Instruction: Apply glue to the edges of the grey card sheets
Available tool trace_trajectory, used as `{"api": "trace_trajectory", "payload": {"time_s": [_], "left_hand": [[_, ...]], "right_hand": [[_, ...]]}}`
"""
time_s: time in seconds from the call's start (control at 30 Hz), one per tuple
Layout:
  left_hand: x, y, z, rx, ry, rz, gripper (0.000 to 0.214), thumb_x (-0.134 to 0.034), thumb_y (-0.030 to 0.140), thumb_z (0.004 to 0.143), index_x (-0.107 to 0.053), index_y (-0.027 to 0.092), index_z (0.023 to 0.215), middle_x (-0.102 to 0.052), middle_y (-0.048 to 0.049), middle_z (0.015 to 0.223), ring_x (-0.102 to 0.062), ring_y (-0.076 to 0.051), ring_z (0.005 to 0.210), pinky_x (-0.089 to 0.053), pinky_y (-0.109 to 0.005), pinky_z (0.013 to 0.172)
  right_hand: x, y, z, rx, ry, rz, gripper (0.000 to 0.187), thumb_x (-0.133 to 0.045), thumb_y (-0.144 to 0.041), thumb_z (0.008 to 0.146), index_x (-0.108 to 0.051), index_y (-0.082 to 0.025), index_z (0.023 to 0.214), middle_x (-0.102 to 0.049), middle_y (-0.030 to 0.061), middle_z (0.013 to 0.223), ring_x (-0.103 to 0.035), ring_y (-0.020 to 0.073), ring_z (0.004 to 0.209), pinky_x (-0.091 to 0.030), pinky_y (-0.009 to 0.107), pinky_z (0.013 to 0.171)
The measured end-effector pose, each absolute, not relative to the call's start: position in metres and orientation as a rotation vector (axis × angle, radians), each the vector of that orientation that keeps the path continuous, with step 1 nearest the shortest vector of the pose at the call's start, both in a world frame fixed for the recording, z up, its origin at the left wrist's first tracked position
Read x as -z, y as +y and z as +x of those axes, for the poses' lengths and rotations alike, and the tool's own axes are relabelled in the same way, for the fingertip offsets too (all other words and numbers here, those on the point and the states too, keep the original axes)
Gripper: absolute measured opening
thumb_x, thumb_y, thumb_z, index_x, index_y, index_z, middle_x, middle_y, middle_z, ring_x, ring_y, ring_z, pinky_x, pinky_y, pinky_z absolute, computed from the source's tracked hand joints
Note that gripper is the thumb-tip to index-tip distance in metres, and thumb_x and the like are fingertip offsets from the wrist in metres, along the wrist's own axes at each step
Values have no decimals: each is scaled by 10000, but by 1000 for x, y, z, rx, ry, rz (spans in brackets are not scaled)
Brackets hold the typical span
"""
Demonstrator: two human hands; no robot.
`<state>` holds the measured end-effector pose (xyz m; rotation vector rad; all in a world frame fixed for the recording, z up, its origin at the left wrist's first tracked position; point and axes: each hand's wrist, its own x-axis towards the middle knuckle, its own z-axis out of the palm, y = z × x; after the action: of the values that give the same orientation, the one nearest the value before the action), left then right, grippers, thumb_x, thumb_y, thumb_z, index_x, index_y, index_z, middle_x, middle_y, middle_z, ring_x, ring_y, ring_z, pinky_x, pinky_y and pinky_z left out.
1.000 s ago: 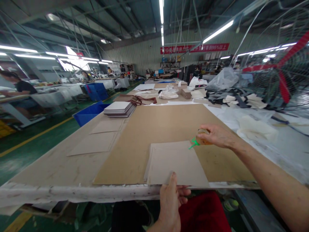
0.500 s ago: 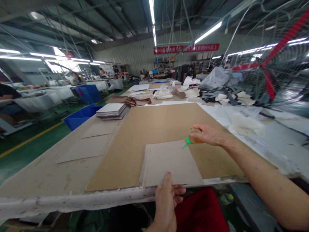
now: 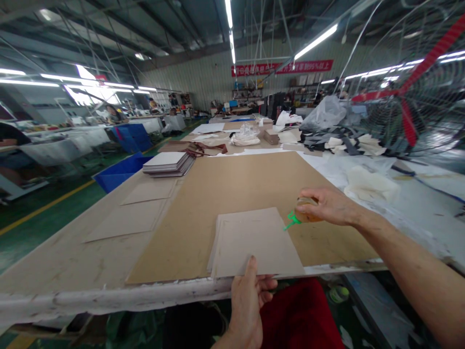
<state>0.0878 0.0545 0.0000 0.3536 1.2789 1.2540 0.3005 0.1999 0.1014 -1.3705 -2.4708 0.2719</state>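
Note:
A small stack of grey board sheets lies at the near edge of a large brown cardboard sheet on the table. My left hand grips the stack's near edge, thumb on top and fingers curled below. My right hand is closed round a small amber glue bottle with a green nozzle, which points at the right edge of the stack, near its far corner.
Two flat grey sheets and a pile of boards lie to the left. Blue bins stand beside the table. White fabric pieces, dark strips and a fan with red blades are at the right. People work at far-left tables.
My right hand with the bottle has slid slightly right along the stack's edge. My left hand keeps its grip. The view has shifted a little.

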Motion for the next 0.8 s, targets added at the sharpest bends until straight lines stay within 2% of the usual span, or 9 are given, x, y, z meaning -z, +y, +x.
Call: {"api": "trace_trajectory", "payload": {"time_s": [0.23, 0.47, 0.67, 0.8], "left_hand": [[8, 56, 85, -1236, 1263, 366, 490, -597, 509, 792, -618, 38, 924, -680, -172, 806, -627, -150, 599, -426, -172, 441], [5, 56, 86, -1243, 1274, 362, 459, -597, 488, 800, -615, 46, 918, -682, -160, 778, -626, -143, 583, -422, -163, 436], [6, 55, 87, -1253, 1285, 355, 444, -604, 482, 795, -617, 56, 920, -688, -155, 769, -628, -142, 579, -419, -161, 427], [5, 55, 87, -1255, 1283, 348, 470, -624, 510, 770, -617, 60, 906, -689, -156, 774, -630, -148, 581, -425, -167, 430]], "right_hand": [[-100, 191, 301, -148, -2456, -1338, 220, -506, -415, 864, -569, -216, 793, -575, -13, 748, -518, 170, 686, -312, 278, 597], [-106, 149, 311, -617, -2472, -1270, 260, -518, -444, 860, -586, -219, 747, -579, -8, 708, -523, 163, 651, -344, 270, 587], [-93, 165, 309, -178, -2414, -1281, 249, -473, -439, 868, -573, -219, 811, -584, 7, 774, -530, 183, 718, -338, 291, 620], [-92, 155, 316, -283, -2429, -1253, 275, -468, -463, 882, -568, -224, 789, -568, 11, 746, -523, 187, 694, -336, 297, 606]]}}
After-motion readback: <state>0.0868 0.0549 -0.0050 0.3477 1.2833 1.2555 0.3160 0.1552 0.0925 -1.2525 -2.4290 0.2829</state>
